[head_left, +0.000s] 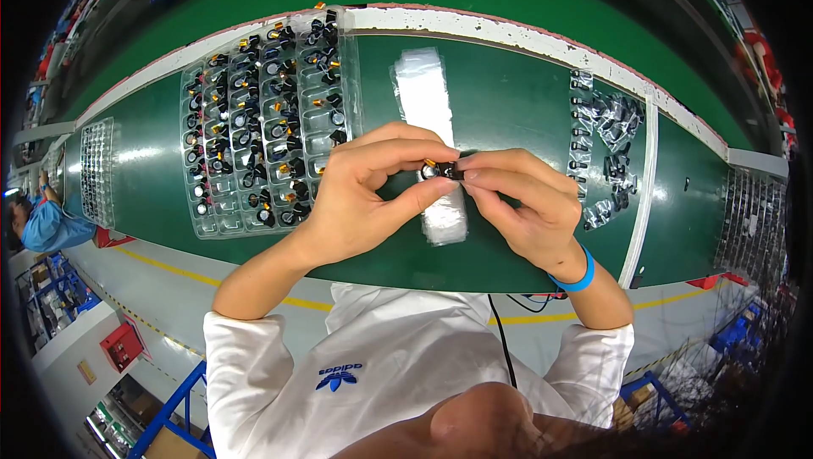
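Observation:
My left hand (pixel 360 196) and my right hand (pixel 533 201) meet over the middle of the green table. Between their fingertips is a small black part (pixel 447 170) with a round silvery end and a bit of orange. Thumb and forefinger of my left hand pinch its left side, and my right fingers close on its right end. Beneath it lies a stack of clear plastic bags (pixel 423 95), partly covered by my hands. Left of them, a clear compartment tray (pixel 229 223) carries many similar black parts with orange tabs, some compartments being bare.
On the right lie several bagged black parts (pixel 618 116), some in a column. A white strip (pixel 641 196) crosses the table beyond them. Further trays stand at the far left (pixel 96 171) and far right (pixel 754 222). Another person in blue (pixel 55 223) is at the left.

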{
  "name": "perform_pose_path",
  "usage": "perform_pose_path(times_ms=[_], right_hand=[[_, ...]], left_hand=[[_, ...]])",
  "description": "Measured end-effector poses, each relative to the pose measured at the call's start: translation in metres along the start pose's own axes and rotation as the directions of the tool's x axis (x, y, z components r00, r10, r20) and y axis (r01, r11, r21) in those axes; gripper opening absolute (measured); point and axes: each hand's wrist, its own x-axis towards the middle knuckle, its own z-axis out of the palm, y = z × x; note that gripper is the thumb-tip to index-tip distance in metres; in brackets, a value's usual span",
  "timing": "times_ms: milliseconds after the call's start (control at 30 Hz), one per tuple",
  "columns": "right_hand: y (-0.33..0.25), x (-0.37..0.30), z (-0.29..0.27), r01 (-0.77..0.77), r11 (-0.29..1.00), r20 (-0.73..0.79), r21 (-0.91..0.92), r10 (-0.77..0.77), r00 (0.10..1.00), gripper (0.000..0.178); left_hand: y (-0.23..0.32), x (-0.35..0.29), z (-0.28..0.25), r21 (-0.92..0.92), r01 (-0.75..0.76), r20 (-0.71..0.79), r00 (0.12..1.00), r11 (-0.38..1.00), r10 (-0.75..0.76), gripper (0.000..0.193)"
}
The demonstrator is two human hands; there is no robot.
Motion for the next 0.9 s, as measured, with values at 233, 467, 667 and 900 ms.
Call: perform_pose_path(times_ms=[233,467,667,900], right_hand=[[0.0,-0.001,-0.001,-0.054,0.997,0.002,0.052,0.054,0.999,0.021],[0.0,-0.002,-0.003,-0.204,0.968,0.038,0.144,0.201,0.979,0.022],[0.003,-0.006,0.0,0.005,1.0,0.029,0.015,-0.005,1.0,0.016],[0.001,-0.013,0.008,0.068,0.992,-0.026,-0.11,-0.072,0.997,0.016]], left_hand=[[-0.001,0.0,-0.001,0.219,-0.107,0.007,0.994,0.97,0.108,0.028],[0.001,0.003,0.001,0.339,-0.225,0.009,0.972,0.913,0.236,0.025],[0.002,-0.002,0.002,0.421,-0.252,0.032,0.964,0.871,0.264,0.023],[0.0,-0.003,0.003,0.379,-0.176,-0.011,0.981,0.909,0.194,0.022]])
